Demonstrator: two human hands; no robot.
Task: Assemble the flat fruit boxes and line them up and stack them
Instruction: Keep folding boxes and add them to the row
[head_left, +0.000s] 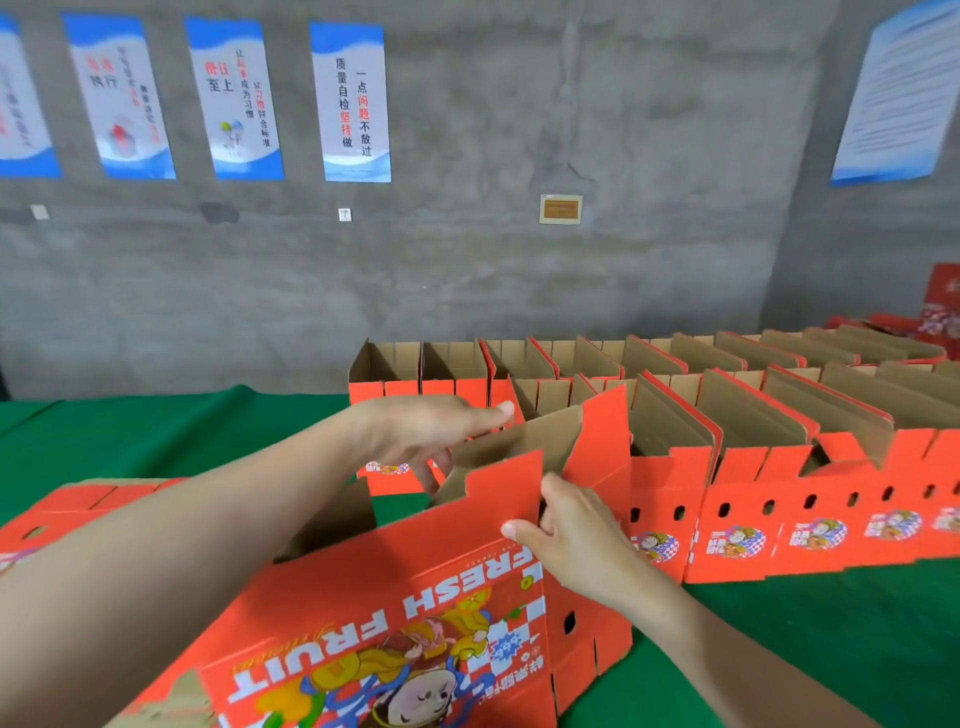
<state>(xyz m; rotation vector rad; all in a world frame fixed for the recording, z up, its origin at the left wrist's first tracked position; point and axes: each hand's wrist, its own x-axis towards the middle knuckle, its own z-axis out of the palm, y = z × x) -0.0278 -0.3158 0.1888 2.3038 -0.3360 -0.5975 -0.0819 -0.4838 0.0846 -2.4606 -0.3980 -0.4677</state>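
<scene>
Half-built fruit box (415, 597) sits on green table (156, 431), front & centre. L hand (431, 431) curls fingers over far flap (519, 441), thumb out. R hand (571, 535) pinches near flap (504, 488) edge. Assembled boxes (753, 467) are lined up just beside it, on the right.

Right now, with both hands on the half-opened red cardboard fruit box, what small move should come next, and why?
Probably fold the slanted red end flap inward and square the corner. The right hand pinches the near top flap of the red cardboard fruit box, the left hand reaches the far side, and that end leans open, unlike the finished boxes.
</scene>
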